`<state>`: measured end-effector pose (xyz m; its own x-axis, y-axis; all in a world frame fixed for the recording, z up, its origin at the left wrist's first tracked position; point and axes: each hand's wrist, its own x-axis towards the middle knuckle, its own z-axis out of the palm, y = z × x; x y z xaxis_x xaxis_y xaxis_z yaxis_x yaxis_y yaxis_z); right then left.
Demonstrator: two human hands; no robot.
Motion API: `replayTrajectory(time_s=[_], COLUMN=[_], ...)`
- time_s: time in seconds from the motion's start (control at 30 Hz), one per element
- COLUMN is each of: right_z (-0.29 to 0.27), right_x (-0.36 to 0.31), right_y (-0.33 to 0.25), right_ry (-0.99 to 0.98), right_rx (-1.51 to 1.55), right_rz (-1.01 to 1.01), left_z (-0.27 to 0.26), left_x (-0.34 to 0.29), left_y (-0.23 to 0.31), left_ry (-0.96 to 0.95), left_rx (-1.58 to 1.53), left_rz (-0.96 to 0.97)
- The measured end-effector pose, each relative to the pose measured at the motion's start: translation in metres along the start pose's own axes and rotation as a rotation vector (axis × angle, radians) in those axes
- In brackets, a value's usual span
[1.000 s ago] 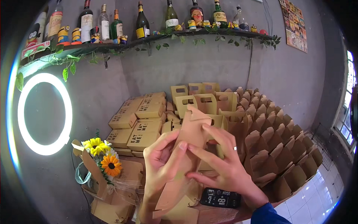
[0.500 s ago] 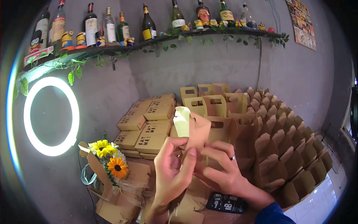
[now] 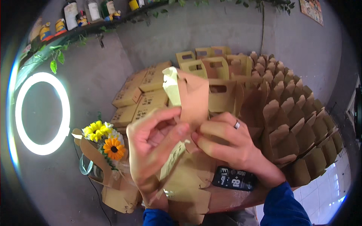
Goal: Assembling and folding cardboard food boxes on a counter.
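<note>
A small brown cardboard box (image 3: 194,100), partly folded, is held up between my hands over the table. Its pale inner face and a torn-looking flap show at the upper left. My left hand (image 3: 149,145) grips the lower left side with thumb and fingers. At the lower right corner, my right hand (image 3: 228,141), with a ring on one finger, pinches the cardboard. The box's bottom is partly hidden by my fingers. Below my hands lie flat cardboard blanks (image 3: 186,190).
Closed printed boxes (image 3: 151,100) are stacked at the back left. Handled carriers (image 3: 217,67) stand behind, and rows of open boxes (image 3: 298,130) fill the right. A black phone-like item (image 3: 233,179) lies on the table. At left are artificial flowers (image 3: 113,148) and a ring light (image 3: 42,148).
The view has tilted downward, so the shelf sits higher and more of the table's near edge shows. Both hands still hold the box, which appears larger and higher in view.
</note>
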<state>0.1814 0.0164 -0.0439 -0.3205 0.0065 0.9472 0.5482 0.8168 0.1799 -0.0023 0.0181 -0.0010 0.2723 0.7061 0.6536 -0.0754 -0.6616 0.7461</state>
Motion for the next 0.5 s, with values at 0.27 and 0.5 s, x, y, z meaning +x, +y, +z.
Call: replayTrajectory(time_s=[0.27, 0.5], right_z=[0.001, -0.008], right_x=[0.002, 0.007], right_y=[0.004, 0.002], right_ry=[0.146, 0.182], right_rx=[-0.054, 0.087], right_rz=[0.012, 0.122], left_z=[0.018, 0.029], left_x=[0.007, 0.007], left_y=[-0.009, -0.02], left_ry=[0.006, -0.071], left_rx=[-0.352, -0.648], left_rz=[-0.14, -0.16])
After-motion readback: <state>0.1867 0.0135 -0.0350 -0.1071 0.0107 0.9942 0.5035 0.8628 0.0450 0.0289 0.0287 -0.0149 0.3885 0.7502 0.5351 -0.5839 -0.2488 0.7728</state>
